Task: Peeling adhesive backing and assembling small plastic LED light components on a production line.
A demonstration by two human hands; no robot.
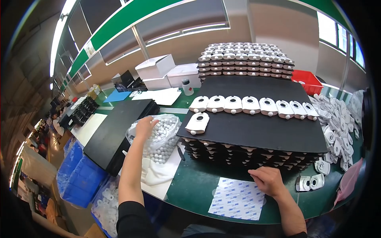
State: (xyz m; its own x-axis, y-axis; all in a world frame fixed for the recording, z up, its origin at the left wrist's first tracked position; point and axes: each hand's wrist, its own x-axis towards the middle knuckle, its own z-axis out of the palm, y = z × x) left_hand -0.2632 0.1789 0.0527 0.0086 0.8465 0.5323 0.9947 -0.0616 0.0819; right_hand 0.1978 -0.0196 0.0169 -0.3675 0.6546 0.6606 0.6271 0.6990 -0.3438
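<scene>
small white balls (160,154), heaped together, inside an open clear plastic bag (158,144)

Your clear bag (166,141) is crinkled, shiny plastic, and the white balls (160,154) in it look smooth; the black board (254,131) before you is matt, your holed white pieces (233,104) look like smooth plastic, the green bench top (190,190) is faintly glossy, the red basket (313,88) glossy plastic

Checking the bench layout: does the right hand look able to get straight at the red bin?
Probably not: the right hand is at the near side of the black tray stack, which blocks the direct line to the red bin, and a heap of white parts crowds the stack's right side.
</scene>
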